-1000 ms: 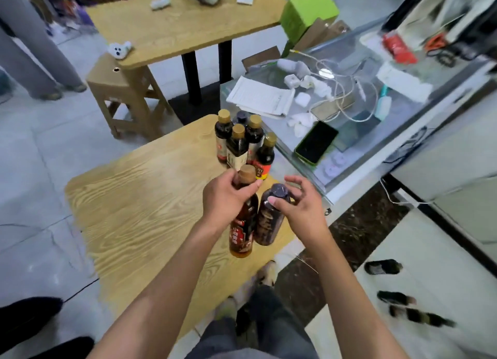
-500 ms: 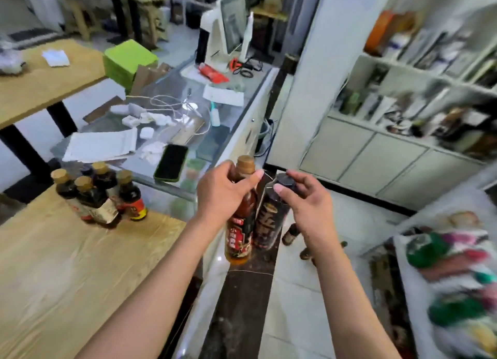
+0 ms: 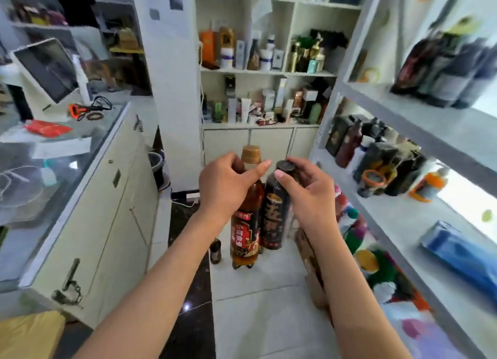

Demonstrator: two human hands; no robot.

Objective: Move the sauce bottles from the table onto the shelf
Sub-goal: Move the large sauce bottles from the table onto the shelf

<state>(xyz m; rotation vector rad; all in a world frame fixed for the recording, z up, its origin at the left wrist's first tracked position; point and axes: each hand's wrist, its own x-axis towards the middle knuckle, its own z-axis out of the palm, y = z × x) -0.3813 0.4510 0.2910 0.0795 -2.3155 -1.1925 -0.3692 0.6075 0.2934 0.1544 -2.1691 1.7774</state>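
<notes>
My left hand (image 3: 224, 182) pinches the tan-capped bottle (image 3: 248, 211) by its neck, right hand (image 3: 306, 186) the dark-capped bottle (image 3: 277, 211), both hanging free for carrying, probably toward the shelf (image 3: 403, 219) rightward.

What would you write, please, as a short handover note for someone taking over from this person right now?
Left hand: gripping the neck of the amber bottle with the tan cap.
Right hand: gripping the top of the dark bottle with the black cap.
Both bottles hang upright, side by side, over the floor, facing the shelving.
Done: two bottles carried to the shelf area.
Left: set both on the grey shelf at right; the table is out of view, so any bottles there cannot be counted.
</notes>
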